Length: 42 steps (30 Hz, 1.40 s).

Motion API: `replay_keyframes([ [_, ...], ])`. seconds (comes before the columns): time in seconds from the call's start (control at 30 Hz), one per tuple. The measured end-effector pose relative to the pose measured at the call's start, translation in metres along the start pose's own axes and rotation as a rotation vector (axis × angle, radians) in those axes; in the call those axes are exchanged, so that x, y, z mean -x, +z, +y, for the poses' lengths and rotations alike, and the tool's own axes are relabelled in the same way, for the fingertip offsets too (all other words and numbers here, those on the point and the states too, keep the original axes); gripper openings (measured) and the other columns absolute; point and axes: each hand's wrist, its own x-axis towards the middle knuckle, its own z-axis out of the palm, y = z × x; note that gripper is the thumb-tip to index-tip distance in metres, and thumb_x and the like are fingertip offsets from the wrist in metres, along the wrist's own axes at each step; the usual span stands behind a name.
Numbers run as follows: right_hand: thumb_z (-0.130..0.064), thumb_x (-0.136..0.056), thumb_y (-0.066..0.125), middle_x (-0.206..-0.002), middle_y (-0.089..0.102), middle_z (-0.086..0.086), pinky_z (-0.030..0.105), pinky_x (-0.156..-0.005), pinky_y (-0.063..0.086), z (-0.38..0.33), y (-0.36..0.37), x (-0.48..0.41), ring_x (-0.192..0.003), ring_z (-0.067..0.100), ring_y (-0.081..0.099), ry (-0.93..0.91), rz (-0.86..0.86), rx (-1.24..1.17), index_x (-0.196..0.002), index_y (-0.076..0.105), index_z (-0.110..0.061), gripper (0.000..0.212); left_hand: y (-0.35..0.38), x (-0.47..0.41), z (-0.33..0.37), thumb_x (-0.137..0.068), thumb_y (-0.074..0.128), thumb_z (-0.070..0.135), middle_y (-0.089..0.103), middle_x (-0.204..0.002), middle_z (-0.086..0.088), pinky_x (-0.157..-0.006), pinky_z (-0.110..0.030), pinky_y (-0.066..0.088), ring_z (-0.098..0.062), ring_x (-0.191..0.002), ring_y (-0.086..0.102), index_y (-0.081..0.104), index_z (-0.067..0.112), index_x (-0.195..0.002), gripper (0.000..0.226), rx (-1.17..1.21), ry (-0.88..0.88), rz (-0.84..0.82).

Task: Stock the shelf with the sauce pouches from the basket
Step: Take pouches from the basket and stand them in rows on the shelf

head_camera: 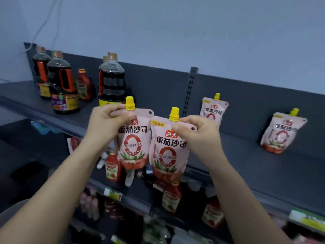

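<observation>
Two sauce pouches hung in the air before the top shelf (pixel 246 150); the left hand (pixel 107 118) pinched the left pouch (pixel 133 143) by its upper corner, the right hand (pixel 197 131) pinched the right pouch (pixel 167 150) likewise. Both looked soft-bottomed and might have slumped forward off the ledge unless leaned against the back panel (pixel 158 81); the basket was out of view.

Pale pink plastic sauce pouches (pixel 134 138) are printed with a red ring, black characters and capped in yellow; dark brown sauce bottles (pixel 60 81) are fitted with orange handles against a dark grey metal shelf (pixel 246 155).
</observation>
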Motion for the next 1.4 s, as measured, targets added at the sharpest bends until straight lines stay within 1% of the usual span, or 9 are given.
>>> replay_keyframes([
  [0.13, -0.023, -0.075, 0.077, -0.081, 0.075, 0.005, 0.052, -0.078, 0.058, 0.011, -0.051, -0.003, -0.083, 0.027, 0.072, 0.084, 0.083, -0.08, -0.075, 0.074, -0.022, 0.003, 0.054, -0.006, 0.018, -0.076, 0.073, 0.0, 0.069, -0.056, 0.008, -0.052, -0.016, 0.051, -0.003, -0.053, 0.063, 0.07, 0.013, -0.077, 0.013, 0.078, -0.012, -0.089],
  [0.27, -0.015, -0.077, 0.078, -0.08, 0.076, 0.008, 0.056, -0.075, 0.058, 0.021, -0.092, -0.009, -0.078, 0.029, 0.074, 0.138, 0.154, -0.1, -0.073, 0.075, -0.021, 0.007, 0.098, -0.019, 0.021, -0.076, 0.073, -0.001, 0.071, -0.059, 0.002, -0.052, -0.019, 0.052, -0.007, -0.054, 0.066, 0.069, 0.008, -0.079, 0.01, 0.158, -0.083, -0.164],
  [0.37, -0.012, -0.077, 0.078, -0.075, 0.075, 0.006, 0.049, -0.073, 0.06, 0.03, -0.117, -0.019, -0.073, 0.024, 0.073, 0.145, 0.216, -0.04, -0.067, 0.072, -0.02, 0.014, 0.13, -0.029, 0.018, -0.077, 0.074, 0.002, 0.073, -0.063, 0.0, -0.051, -0.02, 0.052, -0.01, -0.057, 0.069, 0.069, 0.005, -0.085, 0.01, 0.178, -0.143, -0.225],
  [0.6, -0.009, -0.082, 0.073, -0.07, 0.07, -0.005, 0.022, -0.058, 0.057, 0.067, -0.155, -0.047, -0.06, 0.002, 0.068, 0.18, 0.318, 0.014, -0.071, 0.068, -0.022, 0.018, 0.2, -0.061, -0.009, -0.078, 0.073, 0.001, 0.073, -0.063, -0.001, -0.05, -0.019, 0.052, -0.011, -0.058, 0.069, 0.069, 0.008, -0.08, 0.008, 0.189, -0.191, -0.344],
  [0.83, -0.014, -0.085, 0.07, -0.089, 0.072, 0.002, 0.038, -0.079, 0.057, 0.118, -0.18, -0.091, -0.089, 0.021, 0.07, 0.281, 0.399, 0.075, -0.078, 0.068, -0.026, 0.014, 0.253, -0.1, -0.04, -0.079, 0.072, 0.001, 0.073, -0.064, 0.0, -0.048, -0.019, 0.051, -0.01, -0.057, 0.069, 0.071, 0.01, -0.081, 0.01, 0.185, -0.229, -0.427],
  [0.97, -0.013, -0.086, 0.07, -0.088, 0.071, 0.0, 0.033, -0.073, 0.057, 0.142, -0.187, -0.11, -0.086, 0.018, 0.07, 0.33, 0.429, 0.073, -0.082, 0.068, -0.024, 0.011, 0.273, -0.117, -0.053, -0.08, 0.07, -0.002, 0.073, -0.062, 0.005, -0.051, -0.017, 0.052, -0.006, -0.057, 0.069, 0.07, 0.013, -0.079, 0.015, 0.178, -0.184, -0.481],
  [1.13, -0.012, -0.087, 0.068, -0.084, 0.072, 0.003, 0.032, -0.068, 0.055, 0.164, -0.193, -0.128, -0.08, 0.02, 0.07, 0.363, 0.458, 0.005, -0.08, 0.068, -0.023, 0.013, 0.288, -0.132, -0.069, -0.079, 0.071, -0.001, 0.076, -0.074, 0.003, -0.06, -0.02, 0.055, -0.01, -0.068, 0.071, 0.074, 0.016, -0.084, 0.017, 0.163, -0.149, -0.522],
  [1.27, -0.01, -0.088, 0.066, -0.078, 0.071, 0.001, 0.027, -0.059, 0.052, 0.172, -0.194, -0.14, -0.07, 0.014, 0.068, 0.364, 0.451, -0.051, -0.081, 0.068, -0.021, 0.014, 0.296, -0.136, -0.077, -0.078, 0.071, -0.002, 0.075, -0.08, 0.003, -0.066, -0.02, 0.055, -0.01, -0.073, 0.072, 0.075, 0.016, -0.086, 0.021, 0.15, -0.129, -0.533],
  [1.4, -0.008, -0.089, 0.064, -0.076, 0.07, -0.001, 0.017, -0.051, 0.05, 0.178, -0.195, -0.149, -0.062, 0.005, 0.067, 0.363, 0.442, -0.076, -0.082, 0.068, -0.019, 0.014, 0.3, -0.139, -0.083, -0.079, 0.07, -0.002, 0.075, -0.075, 0.006, -0.062, -0.018, 0.054, -0.007, -0.07, 0.071, 0.075, 0.02, -0.083, 0.022, 0.115, -0.13, -0.521],
])
